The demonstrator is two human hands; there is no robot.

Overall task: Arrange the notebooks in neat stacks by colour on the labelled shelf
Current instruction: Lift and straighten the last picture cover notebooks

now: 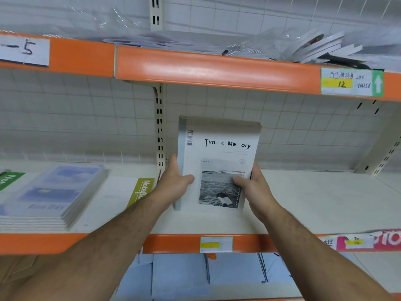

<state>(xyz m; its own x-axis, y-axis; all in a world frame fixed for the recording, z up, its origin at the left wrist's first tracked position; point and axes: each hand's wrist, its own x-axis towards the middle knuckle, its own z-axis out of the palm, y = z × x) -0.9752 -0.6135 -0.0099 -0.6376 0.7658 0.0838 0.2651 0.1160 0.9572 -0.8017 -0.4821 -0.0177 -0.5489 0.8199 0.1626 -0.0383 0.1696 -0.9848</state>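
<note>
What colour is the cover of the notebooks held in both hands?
Pale grey-white notebooks with a black-and-white photo, in the head view.

One head-worn wide-angle view. It stands close and faces the middle shelf [314, 203] squarely, angled slightly down. The upper shelf [217, 68] crosses the frame's top and the lower shelf [180, 276] its bottom.

Behind the white notebooks [219, 153], the fingers of the left grip [179, 181] and right grip [252, 184] are mostly hidden; the thumbs show in front. The small print under the notebooks' title is too fine to read. Far left of them, a green notebook [9, 180] is cut off by the picture's edge. Below them, the shelf label [216, 244] is too blurred to read.
</note>
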